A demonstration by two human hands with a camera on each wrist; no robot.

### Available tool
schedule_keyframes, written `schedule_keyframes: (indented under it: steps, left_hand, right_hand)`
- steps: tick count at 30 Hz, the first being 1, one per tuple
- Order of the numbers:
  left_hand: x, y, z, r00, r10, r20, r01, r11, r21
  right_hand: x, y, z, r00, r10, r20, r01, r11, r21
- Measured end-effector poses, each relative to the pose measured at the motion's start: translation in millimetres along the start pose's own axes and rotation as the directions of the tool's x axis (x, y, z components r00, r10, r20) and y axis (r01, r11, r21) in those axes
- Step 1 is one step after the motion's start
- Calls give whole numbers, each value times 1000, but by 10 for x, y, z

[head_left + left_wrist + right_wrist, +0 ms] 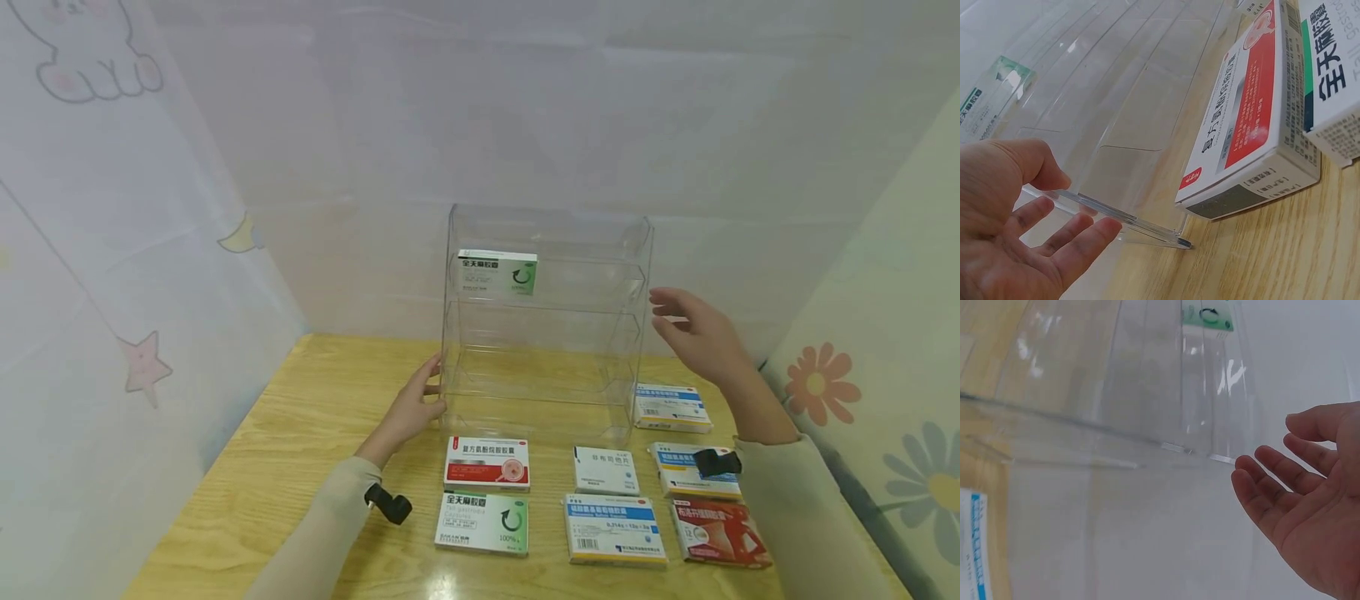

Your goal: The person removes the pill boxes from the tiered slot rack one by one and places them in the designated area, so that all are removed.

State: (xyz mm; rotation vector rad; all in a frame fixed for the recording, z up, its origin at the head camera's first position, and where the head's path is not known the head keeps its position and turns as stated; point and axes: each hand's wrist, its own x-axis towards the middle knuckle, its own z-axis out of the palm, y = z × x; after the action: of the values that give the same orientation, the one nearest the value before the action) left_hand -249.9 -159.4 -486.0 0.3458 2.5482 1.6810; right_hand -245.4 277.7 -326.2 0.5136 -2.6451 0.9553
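A clear plastic tiered rack stands on the table. On one of its upper tiers, at the left, sits a white and green medicine box. My left hand is at the rack's lower left side; in the left wrist view its thumb and loosely extended fingers are right at the side panel's edge. My right hand is raised beside the rack's right side, fingers relaxed and slightly bent. In the right wrist view its fingertips come close to the panel edge, with nothing held.
In front of the rack lie a red and white box, a green and white box, a white box and a blue and white box. Further right are more blue and white boxes and a red box. Fabric walls enclose the table.
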Motion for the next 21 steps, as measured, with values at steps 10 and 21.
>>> schedule_keyframes:
  steps: [10,21]
  left_hand:
    - [0,-5,10,1000,10,7,-10,1000,-15]
    - [-15,-5,-12,1000,0,-3,0,1000,-4]
  right_hand:
    - [287,-236,155,996,-76,52,71,994,83]
    - [618,-474,400,986,-105,131,83,982,167]
